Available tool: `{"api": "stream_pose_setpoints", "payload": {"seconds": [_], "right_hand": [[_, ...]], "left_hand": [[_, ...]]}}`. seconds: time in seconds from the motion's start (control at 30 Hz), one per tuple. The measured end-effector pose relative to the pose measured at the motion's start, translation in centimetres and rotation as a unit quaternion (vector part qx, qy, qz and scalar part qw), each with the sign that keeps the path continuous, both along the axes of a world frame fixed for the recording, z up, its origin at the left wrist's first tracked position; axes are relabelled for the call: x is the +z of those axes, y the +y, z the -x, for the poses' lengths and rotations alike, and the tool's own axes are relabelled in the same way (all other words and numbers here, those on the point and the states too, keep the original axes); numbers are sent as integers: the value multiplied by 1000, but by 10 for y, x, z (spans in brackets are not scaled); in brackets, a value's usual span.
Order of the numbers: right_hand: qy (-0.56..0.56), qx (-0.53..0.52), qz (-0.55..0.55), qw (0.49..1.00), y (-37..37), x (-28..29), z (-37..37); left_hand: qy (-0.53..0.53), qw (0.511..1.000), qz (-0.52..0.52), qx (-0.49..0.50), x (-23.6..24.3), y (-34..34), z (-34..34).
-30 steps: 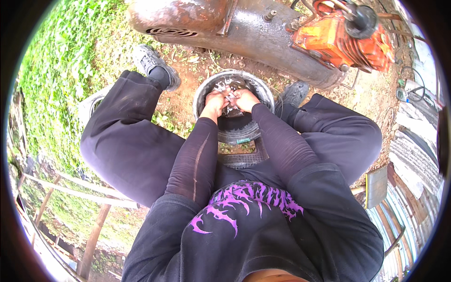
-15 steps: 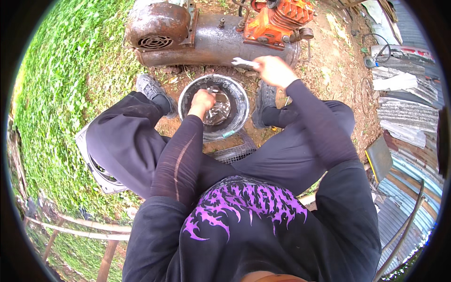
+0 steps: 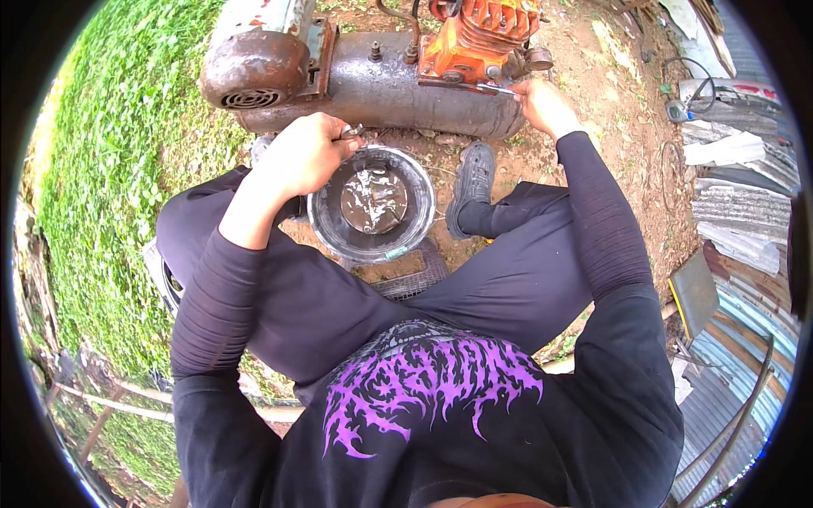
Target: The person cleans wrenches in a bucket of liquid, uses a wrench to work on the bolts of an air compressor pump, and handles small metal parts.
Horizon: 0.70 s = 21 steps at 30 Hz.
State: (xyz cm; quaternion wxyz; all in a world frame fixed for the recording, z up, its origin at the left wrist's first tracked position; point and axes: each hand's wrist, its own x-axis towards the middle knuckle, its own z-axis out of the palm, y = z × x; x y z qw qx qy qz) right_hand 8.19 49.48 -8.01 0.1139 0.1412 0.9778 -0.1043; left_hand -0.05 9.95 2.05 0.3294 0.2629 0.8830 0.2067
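My right hand [image 3: 544, 106] is closed on a wrench [image 3: 498, 88], whose head lies against the base of the orange compressor pump [image 3: 474, 49]. The pump is mounted on a rusty grey air tank [image 3: 381, 85]. My left hand [image 3: 306, 154] is raised above the far left rim of a black basin [image 3: 417, 207], its fingers pinched on a small shiny metal piece [image 3: 352, 132]. The exact kind of that piece cannot be made out. Inside the basin is dark liquid [image 3: 373, 200] with bright reflections or small bits on it.
A rusty electric motor [image 3: 258, 72] sits on the tank's left end. My shoe [image 3: 474, 182] stands right of the basin, with a dark mesh piece [image 3: 415, 275] before it. Corrugated metal sheets [image 3: 732, 207] are stacked at the right. Grass [image 3: 118, 186] covers the left side.
My left hand has come up out of the basin, to the left, and now shows a small metal piece. My right hand has carried the wrench over to the pump's base.
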Motion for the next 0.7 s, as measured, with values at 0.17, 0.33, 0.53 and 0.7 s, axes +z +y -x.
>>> {"api": "stream_pose_setpoints", "payload": {"seconds": [0.17, 0.33, 0.53, 0.7], "right_hand": [[1, 11, 33, 999, -3, 8, 2], [-15, -4, 38, 999, 0, 16, 5], [6, 3, 60, 998, 10, 9, 3], [10, -9, 56, 998, 14, 3, -2]], "left_hand": [[85, 979, 124, -135, -10, 21, 7], [65, 974, 137, -170, -25, 34, 16], [66, 972, 156, -165, -33, 31, 25], [72, 974, 132, -171, -26, 35, 22]]}}
